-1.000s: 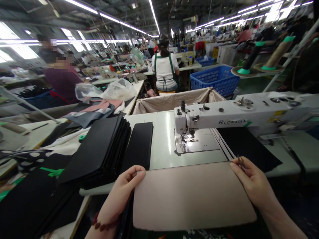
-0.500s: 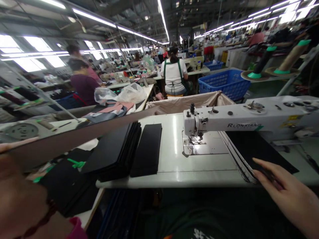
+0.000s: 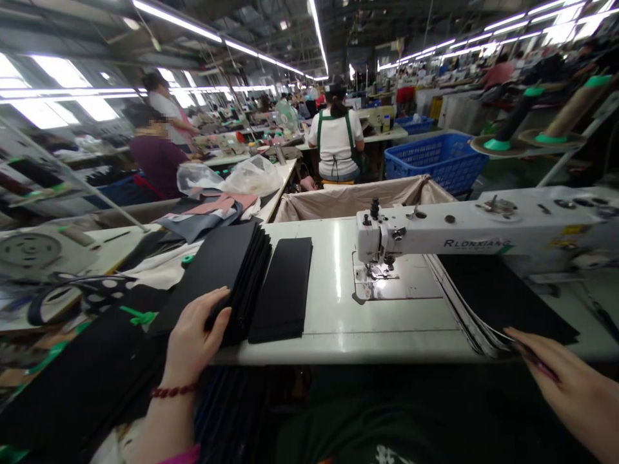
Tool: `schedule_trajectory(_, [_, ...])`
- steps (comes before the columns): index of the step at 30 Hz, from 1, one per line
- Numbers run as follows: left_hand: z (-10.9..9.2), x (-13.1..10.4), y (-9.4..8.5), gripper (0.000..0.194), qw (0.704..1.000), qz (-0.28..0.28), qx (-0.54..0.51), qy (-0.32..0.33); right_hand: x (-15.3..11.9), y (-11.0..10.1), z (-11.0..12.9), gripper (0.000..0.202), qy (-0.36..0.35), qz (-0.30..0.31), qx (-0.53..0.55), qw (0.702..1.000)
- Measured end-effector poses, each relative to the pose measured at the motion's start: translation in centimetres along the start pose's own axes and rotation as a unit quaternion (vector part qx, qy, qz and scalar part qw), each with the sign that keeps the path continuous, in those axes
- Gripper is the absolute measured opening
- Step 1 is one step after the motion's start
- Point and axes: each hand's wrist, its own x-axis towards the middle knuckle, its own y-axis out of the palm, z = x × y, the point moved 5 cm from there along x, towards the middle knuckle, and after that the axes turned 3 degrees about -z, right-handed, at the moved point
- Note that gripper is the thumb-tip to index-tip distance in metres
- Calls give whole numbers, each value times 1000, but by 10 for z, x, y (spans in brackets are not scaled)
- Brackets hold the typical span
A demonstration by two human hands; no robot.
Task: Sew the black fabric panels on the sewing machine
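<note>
On the sewing table's left, my left hand point(image 3: 198, 332) is closed at the near edge of a thick stack of black panels point(image 3: 213, 264), with thumb and fingers pinching it. A narrower black pile point(image 3: 283, 287) lies beside that stack. My right hand point(image 3: 561, 370) is closed at the near corner of black pieces with pale edges point(image 3: 503, 296), under the machine arm. Its fingertips pinch the top piece's corner, which is slightly raised. A thin dark object shows in the right palm, too covered to name. Between the hands stands the white sewing machine point(image 3: 406, 232), its needle area bare.
More black panels point(image 3: 87, 361) lie at lower left, with a green tie point(image 3: 138, 316) on them. A cloth-lined bin point(image 3: 333, 200) and a blue basket point(image 3: 435, 161) stand behind the table. Thread cones point(image 3: 517, 122) rise at right. Co-workers sit and stand beyond.
My left hand has come from the far left, where it held up a long panel, to the black stack. That panel is out of the air. My right hand shifted slightly right, bending the top piece's corner.
</note>
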Motion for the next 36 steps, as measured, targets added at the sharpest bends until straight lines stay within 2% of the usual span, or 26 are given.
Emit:
schedule_trajectory(3, [-40, 6, 9, 35, 997, -35, -70, 16, -1, 0, 39, 42, -86, 53, 31, 994])
schedule_trajectory(5, [-80, 11, 32, 35, 987, -9, -152, 43, 0, 8, 86, 39, -138, 106, 106, 979])
schedule_trajectory(7, [-131, 11, 67, 33, 964, 75, -238, 96, 0, 24, 139, 40, -182, 179, 166, 952])
schedule_trajectory(10, [-208, -5, 126, 36, 887, 250, -322, 218, -2, 51, 207, 25, -218, 276, 227, 908])
schedule_trajectory(12, [-241, -23, 157, 38, 841, 316, -326, 294, -3, 65, 231, 14, -220, 318, 275, 880])
schedule_trajectory(13, [-249, -31, 169, 41, 835, 329, -311, 313, -3, 70, 237, 12, -219, 336, 310, 862])
schedule_trajectory(15, [-250, -43, 183, 49, 837, 341, -280, 325, 1, 80, 238, 12, -208, 366, 385, 821])
schedule_trajectory(17, [-237, -50, 185, 51, 852, 342, -262, 297, 17, 93, 226, 17, -176, 361, 427, 810])
schedule_trajectory(18, [-228, -52, 183, 49, 862, 341, -257, 274, 28, 101, 217, 20, -155, 342, 426, 823])
schedule_trajectory(20, [-210, -52, 173, 43, 882, 335, -248, 221, 56, 120, 197, 27, -129, 286, 378, 871])
schedule_trajectory(22, [-196, -52, 164, 38, 897, 328, -240, 176, 83, 141, 183, 33, -130, 238, 301, 914])
schedule_trajectory(24, [-188, -51, 160, 37, 903, 330, -230, 151, 102, 162, 177, 42, -145, 229, 215, 938])
schedule_trajectory(28, [-178, -38, 167, 44, 923, 315, -181, 130, 112, 188, 171, 52, -158, 239, 87, 954])
schedule_trajectory(32, [-174, -13, 185, 60, 933, 297, -131, 153, 103, 189, 160, 48, -130, 204, 59, 969])
schedule_trajectory(36, [-178, 10, 204, 59, 928, 303, -131, 171, 101, 185, 156, 46, -109, 191, 52, 974])
